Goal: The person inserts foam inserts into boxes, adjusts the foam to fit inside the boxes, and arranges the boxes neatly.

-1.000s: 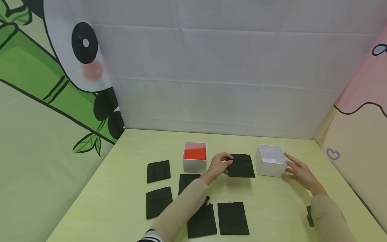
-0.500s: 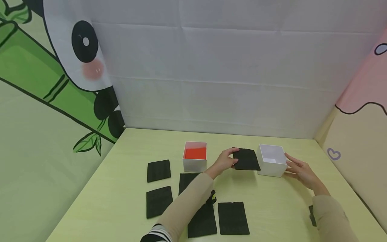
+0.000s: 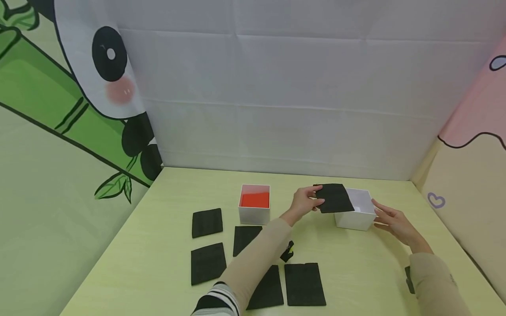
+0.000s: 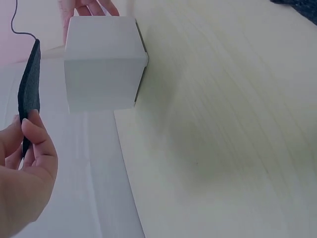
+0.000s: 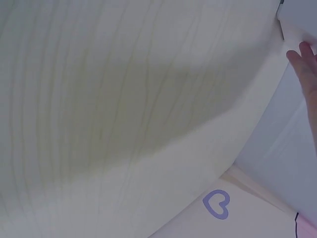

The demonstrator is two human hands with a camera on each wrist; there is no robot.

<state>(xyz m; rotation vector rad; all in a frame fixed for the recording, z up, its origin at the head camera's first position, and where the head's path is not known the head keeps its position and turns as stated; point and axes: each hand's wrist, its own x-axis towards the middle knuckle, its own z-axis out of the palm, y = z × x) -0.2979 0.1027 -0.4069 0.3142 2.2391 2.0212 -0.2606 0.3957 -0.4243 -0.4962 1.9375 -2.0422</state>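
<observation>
My left hand (image 3: pixel 305 202) pinches a thin black cloth square (image 3: pixel 335 198) by its left edge, thumb on one side and fingers on the other. In the head view the square overlaps the left part of a white open-topped box (image 3: pixel 354 220). Seen edge-on in the left wrist view, the black square (image 4: pixel 30 82) rises from the fingertips beside the box (image 4: pixel 101 74). My right hand (image 3: pixel 399 226) rests its extended fingers against the box's right side. In the right wrist view, those fingers (image 5: pixel 303 67) reach the box's edge.
A second white box (image 3: pixel 254 216) with a red piece inside stands to the left. Several black squares lie on the pale table, among them one at the back left (image 3: pixel 207 223) and one at the front (image 3: pixel 305 284). A white cloth wall (image 3: pixel 276 140) closes off the back.
My left hand has carried the black square rightward and away from me, from beside the right box to over its left part. The right hand has stayed at the box's side.
</observation>
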